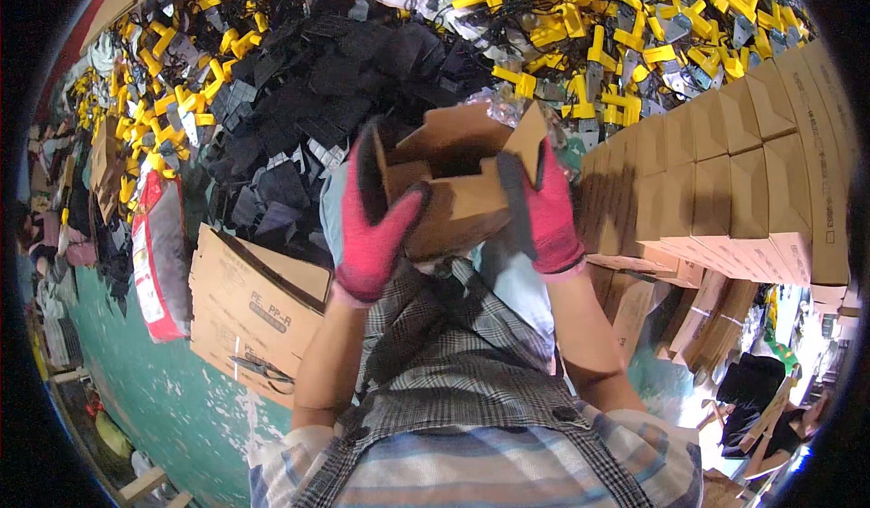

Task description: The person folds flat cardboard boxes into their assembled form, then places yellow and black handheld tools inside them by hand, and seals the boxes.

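Between my two gloved hands is a small brown cardboard box [462, 202], its top flaps standing up and its inside dark. My left hand [376, 222], in a pink and black glove, grips the box's left side, with the thumb along the near wall. On the right side my right hand [546, 207], gloved alike, closes on the wall and a raised flap. Whether anything lies in the box is too dark to tell. Beyond it spreads a heap of flat black pieces [335, 73], looking like pouches or cloth.
Yellow-handled tools [598, 46] with dark cords lie in a big pile at the back. Closed cartons [716, 182] stand stacked in rows at right. At left are a large carton [249, 309] with scissors [263, 369] on it and a red-and-white sack [159, 259].
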Action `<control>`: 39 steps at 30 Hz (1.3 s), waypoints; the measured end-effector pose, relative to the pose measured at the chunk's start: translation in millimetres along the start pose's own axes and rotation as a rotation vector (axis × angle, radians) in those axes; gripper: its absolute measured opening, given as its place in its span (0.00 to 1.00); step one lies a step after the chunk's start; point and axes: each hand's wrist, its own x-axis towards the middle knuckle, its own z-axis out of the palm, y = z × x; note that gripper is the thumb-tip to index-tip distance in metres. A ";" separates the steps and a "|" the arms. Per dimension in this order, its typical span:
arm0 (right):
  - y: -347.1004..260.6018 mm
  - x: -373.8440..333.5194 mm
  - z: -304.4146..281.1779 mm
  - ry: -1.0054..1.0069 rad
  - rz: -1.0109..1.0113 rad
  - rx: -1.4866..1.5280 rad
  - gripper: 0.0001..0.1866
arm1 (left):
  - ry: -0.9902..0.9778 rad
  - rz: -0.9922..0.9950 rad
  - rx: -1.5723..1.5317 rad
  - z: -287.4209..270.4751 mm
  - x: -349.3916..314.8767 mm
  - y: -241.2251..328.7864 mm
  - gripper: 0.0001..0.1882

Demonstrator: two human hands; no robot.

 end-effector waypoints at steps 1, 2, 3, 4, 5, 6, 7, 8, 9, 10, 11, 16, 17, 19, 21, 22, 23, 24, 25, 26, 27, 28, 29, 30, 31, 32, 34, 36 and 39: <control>4.8 -2.6 0.5 0.013 -0.047 -0.285 0.24 | 0.107 0.040 -0.022 6.8 4.0 0.3 0.30; 7.0 -2.0 -0.5 0.014 -0.044 -0.290 0.24 | 0.213 0.079 -0.044 13.6 7.8 0.8 0.30; 9.1 0.3 -2.6 -0.033 -0.252 -0.280 0.24 | 0.210 0.076 -0.048 12.7 6.9 3.0 0.30; 11.7 2.3 -3.6 -0.082 -0.462 -0.260 0.25 | 0.094 0.153 0.035 9.0 6.6 7.1 0.30; 12.0 -0.3 -5.6 -0.073 -0.489 -0.146 0.23 | -0.024 0.229 0.118 6.3 6.5 9.7 0.30; 10.6 1.2 -8.1 -0.073 -0.488 -0.145 0.23 | -0.025 0.227 0.119 5.2 10.1 9.4 0.30; -1.6 3.5 -12.5 -0.146 -0.348 -0.049 0.23 | -0.061 0.179 0.140 4.5 15.4 9.3 0.29; -8.0 5.4 -15.1 -0.217 -0.207 0.046 0.22 | -0.097 0.131 0.160 4.5 18.0 11.1 0.28; -5.0 5.1 -8.1 -0.141 -0.235 0.064 0.21 | -0.038 0.063 -0.054 9.7 14.2 16.3 0.26; -7.6 6.2 -6.0 -0.136 -0.235 0.060 0.21 | -0.042 0.065 -0.058 10.4 15.6 19.3 0.26; -11.3 7.3 -5.0 -0.190 -0.147 0.098 0.22 | -0.020 0.039 -0.108 11.1 17.3 21.4 0.23; -32.6 22.9 -16.6 -0.456 -0.071 -0.023 0.21 | -0.139 0.086 -0.139 -5.4 18.0 -0.9 0.17; -22.5 23.1 -14.2 -0.377 -0.271 -0.191 0.23 | -0.110 0.104 -0.016 -2.7 16.2 1.8 0.21; -18.8 29.6 -14.0 -0.386 -0.334 -0.325 0.25 | -0.186 0.141 -0.013 -6.1 12.1 3.0 0.27; -14.5 34.6 -8.1 -0.338 -0.480 -0.500 0.27 | -0.222 0.135 -0.064 -6.3 6.3 -3.0 0.51; -18.5 35.4 -5.3 -0.345 -0.484 -0.501 0.27 | -0.214 0.133 -0.065 -6.0 3.3 -9.5 0.51; -24.8 36.2 -3.6 -0.390 -0.486 -0.597 0.31 | -0.184 0.237 -0.016 -5.7 -0.1 -15.6 0.56; -28.4 36.2 -1.9 -0.434 -0.488 -0.694 0.35 | -0.153 0.340 0.033 -6.1 -3.6 -20.0 0.61; -27.2 35.2 -1.8 -0.436 -0.492 -0.700 0.35 | -0.113 0.334 0.224 -7.2 -4.9 -19.8 0.63; -23.8 33.4 -1.6 -0.349 -0.658 -0.656 0.31 | -0.107 0.335 0.219 -2.4 -6.9 -18.9 0.63; -22.6 32.8 -2.3 -0.261 -0.822 -0.606 0.28 | -0.064 0.275 -0.020 6.6 -9.0 -16.6 0.64; -29.7 38.1 -7.3 -0.262 -0.836 -0.608 0.28 | -0.016 0.221 -0.254 11.4 -8.9 -13.2 0.64; -40.9 43.8 -14.7 -0.563 -0.527 -0.363 0.25 | -0.006 0.226 -0.254 8.4 -12.3 -11.5 0.64; -47.5 50.1 -21.8 -0.839 -0.202 -0.113 0.24 | 0.034 0.224 -0.196 3.5 -15.8 -9.9 0.62; -30.7 53.9 -28.2 -0.848 -0.269 0.063 0.22 | 0.063 0.227 -0.147 1.0 -16.5 -7.4 0.59; -27.8 54.5 -33.4 -0.852 -0.278 0.057 0.22 | 0.071 0.235 -0.150 -2.6 -15.3 -5.7 0.59; -29.1 55.0 -42.5 -0.802 0.253 0.575 0.22 | 0.144 0.381 -0.285 -7.5 -9.5 5.5 0.50; -31.6 62.8 -43.9 -0.870 0.052 0.319 0.25 | 0.282 0.111 -0.459 -7.6 0.5 26.9 0.36; -28.5 66.8 -32.0 -0.923 -0.562 -0.134 0.29 | 0.045 0.359 -0.525 3.7 29.9 18.5 0.22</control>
